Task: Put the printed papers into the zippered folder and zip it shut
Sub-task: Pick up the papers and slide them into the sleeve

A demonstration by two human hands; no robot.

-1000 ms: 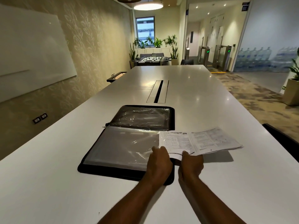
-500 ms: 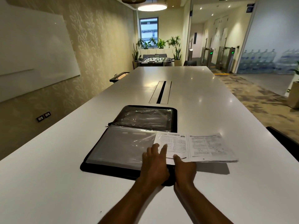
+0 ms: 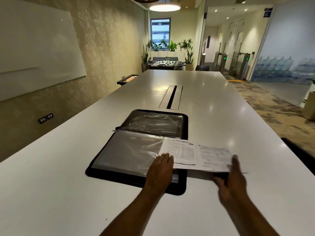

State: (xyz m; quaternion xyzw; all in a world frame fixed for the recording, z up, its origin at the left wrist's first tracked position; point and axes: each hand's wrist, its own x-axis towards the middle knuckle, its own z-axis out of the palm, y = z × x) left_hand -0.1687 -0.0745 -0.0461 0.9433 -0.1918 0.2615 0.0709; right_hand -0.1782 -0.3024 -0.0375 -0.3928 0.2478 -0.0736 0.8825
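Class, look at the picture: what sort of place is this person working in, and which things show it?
Most likely an office meeting room: a long white conference table with a cable slot, a whiteboard on the wall, and entry turnstiles beyond the glass partition.

Dim warm room w/ ceiling lamp (image 3: 164, 7) glare on table (image 3: 213, 99); right hand (image 3: 232, 181) motion-blurred.

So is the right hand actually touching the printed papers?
Touching. The head view shows the right hand gripping the printed papers' near right corner, thumb on top, fingers underneath.
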